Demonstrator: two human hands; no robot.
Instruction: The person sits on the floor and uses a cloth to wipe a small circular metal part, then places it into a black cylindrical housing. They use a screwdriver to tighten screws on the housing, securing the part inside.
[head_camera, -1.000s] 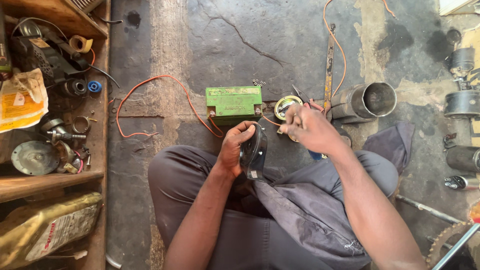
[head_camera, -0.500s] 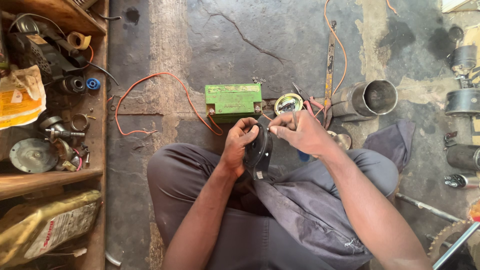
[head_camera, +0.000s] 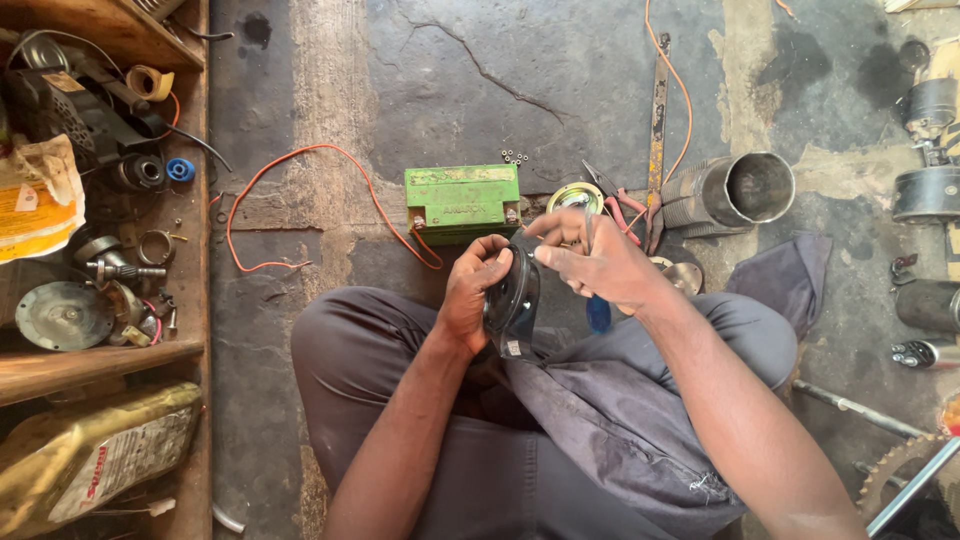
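Note:
I sit on a cracked concrete floor with my knees apart. My left hand (head_camera: 478, 288) grips a round black disc-shaped part (head_camera: 515, 300) held on edge above my lap. My right hand (head_camera: 592, 262) is closed on a thin tool with a blue handle (head_camera: 598, 312) that sticks out below the palm; its fingertips meet the top of the black part. Just beyond both hands stands a green rectangular battery (head_camera: 463, 203) with an orange wire (head_camera: 300, 205) looping off to the left.
A round metal disc (head_camera: 574, 196), red-handled pliers (head_camera: 622, 205), a long flat metal bar (head_camera: 657, 130) and a metal cylinder (head_camera: 738, 192) lie right of the battery. Wooden shelves (head_camera: 95, 355) with metal parts stand at left. A dark cloth (head_camera: 790, 275) and more cylinders lie at right.
My right hand has come left from beside the pliers to the top of the black part. My left hand has kept its hold and turned the part slightly.

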